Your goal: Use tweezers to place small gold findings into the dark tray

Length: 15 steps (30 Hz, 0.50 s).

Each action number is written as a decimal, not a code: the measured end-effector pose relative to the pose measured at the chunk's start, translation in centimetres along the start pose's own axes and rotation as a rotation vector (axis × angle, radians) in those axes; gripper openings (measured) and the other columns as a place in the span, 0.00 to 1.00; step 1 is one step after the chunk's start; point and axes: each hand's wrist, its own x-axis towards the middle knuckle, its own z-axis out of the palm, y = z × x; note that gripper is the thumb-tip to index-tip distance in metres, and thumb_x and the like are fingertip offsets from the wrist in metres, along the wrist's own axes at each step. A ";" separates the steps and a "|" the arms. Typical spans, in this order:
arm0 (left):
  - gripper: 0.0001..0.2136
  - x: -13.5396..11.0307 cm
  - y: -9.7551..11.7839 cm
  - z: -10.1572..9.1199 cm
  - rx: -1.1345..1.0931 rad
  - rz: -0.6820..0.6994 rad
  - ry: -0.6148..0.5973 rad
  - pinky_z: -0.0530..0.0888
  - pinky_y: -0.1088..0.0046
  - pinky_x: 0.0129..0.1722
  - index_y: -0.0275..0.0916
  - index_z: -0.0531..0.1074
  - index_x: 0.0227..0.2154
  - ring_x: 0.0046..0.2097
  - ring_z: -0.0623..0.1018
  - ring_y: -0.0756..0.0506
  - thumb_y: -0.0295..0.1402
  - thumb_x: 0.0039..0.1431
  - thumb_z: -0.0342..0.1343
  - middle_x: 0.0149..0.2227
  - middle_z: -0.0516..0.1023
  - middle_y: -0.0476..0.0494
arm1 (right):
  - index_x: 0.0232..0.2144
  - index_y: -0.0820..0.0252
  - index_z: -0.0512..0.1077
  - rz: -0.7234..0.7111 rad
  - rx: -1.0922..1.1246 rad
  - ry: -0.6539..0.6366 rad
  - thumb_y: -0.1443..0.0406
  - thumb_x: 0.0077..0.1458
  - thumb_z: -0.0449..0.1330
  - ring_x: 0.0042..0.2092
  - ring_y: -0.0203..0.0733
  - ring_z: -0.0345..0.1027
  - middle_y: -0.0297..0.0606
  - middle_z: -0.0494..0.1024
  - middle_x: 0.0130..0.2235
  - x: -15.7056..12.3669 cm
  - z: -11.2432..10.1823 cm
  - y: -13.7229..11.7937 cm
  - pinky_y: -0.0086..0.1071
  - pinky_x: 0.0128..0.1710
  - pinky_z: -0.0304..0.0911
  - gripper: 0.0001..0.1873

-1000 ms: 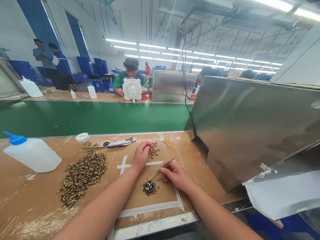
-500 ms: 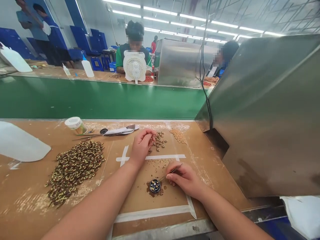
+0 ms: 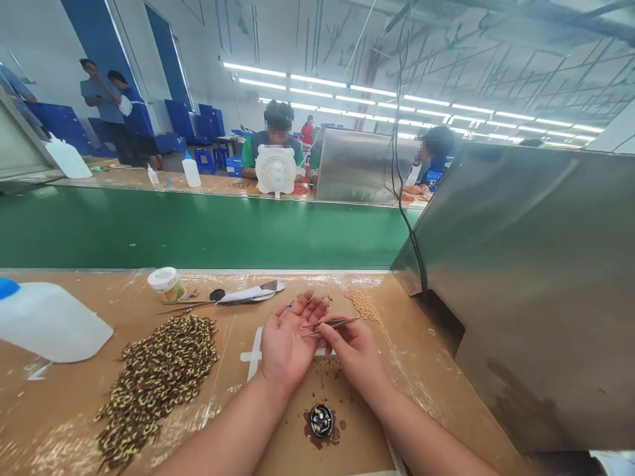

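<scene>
Palm up and fingers stretched, my left hand [image 3: 290,340] is open above the taped part of the table; whether a tiny piece lies on it cannot be made out. My right hand [image 3: 354,350] is closed around metal tweezers [image 3: 344,322], whose tips reach over the left palm. Below both hands, a small dark round dish [image 3: 321,421] with a few pale bead-like bits sits in a brown wet stain. Small brownish pieces [image 3: 325,298] show behind my left fingers, mostly hidden. Pale round beads [image 3: 362,305] lie just beyond my right hand.
To the left lie a large heap of dark-and-yellow pieces [image 3: 161,380], a white bottle [image 3: 49,324], a lidded tub [image 3: 167,284] and scissors-like tools in white wrapping [image 3: 251,293]. A metal housing [image 3: 540,297] stands at right. Beyond the green belt [image 3: 198,235], people sit near a fan [image 3: 276,170].
My left hand has turned from fingers-down over the brownish pieces to palm up. My right hand has moved up from the dish to it with the tweezers. The view has tilted upward.
</scene>
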 end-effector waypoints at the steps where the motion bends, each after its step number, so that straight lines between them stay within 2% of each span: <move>1: 0.20 -0.1 0.2 0.0 -0.067 -0.016 0.008 0.81 0.60 0.53 0.32 0.77 0.52 0.52 0.84 0.38 0.41 0.66 0.52 0.48 0.83 0.30 | 0.36 0.58 0.80 0.005 -0.023 0.002 0.48 0.55 0.72 0.26 0.39 0.70 0.36 0.78 0.28 -0.1 0.0 0.1 0.32 0.26 0.69 0.20; 4: 0.23 -0.1 0.6 0.0 -0.188 -0.009 0.020 0.81 0.56 0.56 0.30 0.75 0.56 0.52 0.84 0.37 0.42 0.69 0.49 0.48 0.84 0.28 | 0.38 0.58 0.81 0.017 -0.080 0.013 0.49 0.56 0.72 0.27 0.39 0.70 0.36 0.78 0.28 -0.7 -0.7 0.1 0.32 0.27 0.69 0.19; 9: 0.26 -0.1 0.9 0.0 -0.274 -0.014 -0.005 0.80 0.55 0.57 0.30 0.71 0.62 0.53 0.84 0.35 0.45 0.73 0.47 0.49 0.84 0.28 | 0.39 0.58 0.82 0.034 -0.058 -0.002 0.48 0.55 0.73 0.26 0.38 0.69 0.35 0.78 0.26 -1.8 -1.6 -0.3 0.32 0.27 0.66 0.21; 15: 0.28 0.0 0.9 -0.4 -0.260 -0.026 -0.049 0.81 0.54 0.55 0.29 0.70 0.63 0.54 0.84 0.34 0.48 0.74 0.47 0.51 0.83 0.27 | 0.40 0.61 0.80 0.083 0.035 -0.022 0.45 0.56 0.72 0.24 0.38 0.70 0.33 0.76 0.22 -2.0 -0.4 -0.5 0.31 0.25 0.67 0.25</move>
